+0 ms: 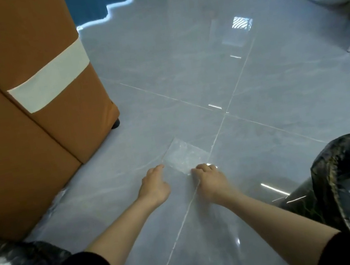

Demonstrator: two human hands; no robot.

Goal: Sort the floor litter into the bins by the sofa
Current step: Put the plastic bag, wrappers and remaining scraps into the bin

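Glossy grey floor (278, 93) beside the sofa (11, 146): one clear plastic wrapper (184, 156) lies flat, not yet lifted. Right hand (208, 177) pinches its near edge; left hand (155, 186) touches its corner, grip unclear. Left bin (39, 250) and right bin (322, 168) already hold litter.

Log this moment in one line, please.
item: clear plastic bag flat on floor | left hand: touching its corner | right hand: curled at near edge, grip unclear
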